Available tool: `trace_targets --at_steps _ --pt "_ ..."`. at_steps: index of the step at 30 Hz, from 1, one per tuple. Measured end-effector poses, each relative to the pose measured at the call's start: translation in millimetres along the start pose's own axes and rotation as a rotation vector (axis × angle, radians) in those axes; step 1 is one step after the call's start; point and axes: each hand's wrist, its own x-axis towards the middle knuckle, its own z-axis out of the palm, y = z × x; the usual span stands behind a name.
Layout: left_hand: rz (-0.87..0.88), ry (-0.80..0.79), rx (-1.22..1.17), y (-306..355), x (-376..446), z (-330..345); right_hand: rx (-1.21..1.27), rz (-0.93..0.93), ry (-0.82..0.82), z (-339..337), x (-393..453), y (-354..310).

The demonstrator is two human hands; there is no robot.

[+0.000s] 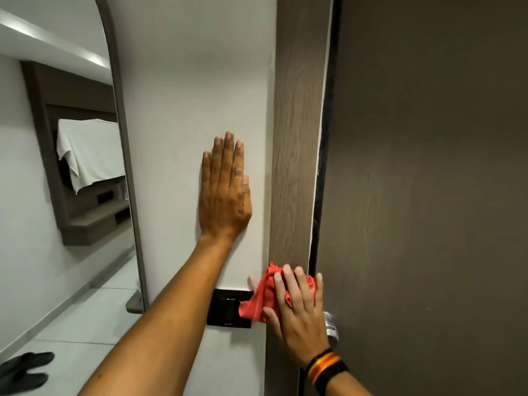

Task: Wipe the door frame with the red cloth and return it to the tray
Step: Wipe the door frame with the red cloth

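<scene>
While the left hand (225, 192) lies flat and spread on the white wall (177, 81), holding nothing, the right hand (297, 307) presses the bunched red cloth (261, 298) against the wooden door frame (297, 138) beside the black switch plate (227, 308). A loose corner could brush that switch, or the cloth could snag in the frame's edge by the door (428, 167). No tray is visible.
</scene>
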Motion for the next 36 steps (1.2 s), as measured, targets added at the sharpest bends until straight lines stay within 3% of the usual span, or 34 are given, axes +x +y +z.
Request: trace_targets --at_steps 7,12,15,19,23,29,34,36 --pt "-0.021 -0.014 0.005 2 2 0 0.001 0.066 0.305 -105 271 63" --pt "-0.029 -0.047 0.063 3 0 -2 -0.039 0.198 0.302 -155 389 84" --pt "-0.038 -0.109 0.005 5 4 -11 -0.017 0.214 0.307 -150 374 76" --pt "-0.073 -0.124 -0.246 7 2 -31 0.044 0.147 0.275 -114 286 59" --pt "-0.083 -0.170 -0.204 36 -29 -57 0.077 0.097 0.158 -79 187 41" --pt "-0.387 -0.480 -0.260 87 -78 -95 0.101 0.019 -0.151 -82 111 33" --pt "-0.808 -0.709 -0.787 103 -90 -126 0.295 0.027 -0.371 -116 62 40" --pt "-0.860 -0.769 -0.902 116 -89 -142 0.417 0.097 -0.405 -142 43 42"
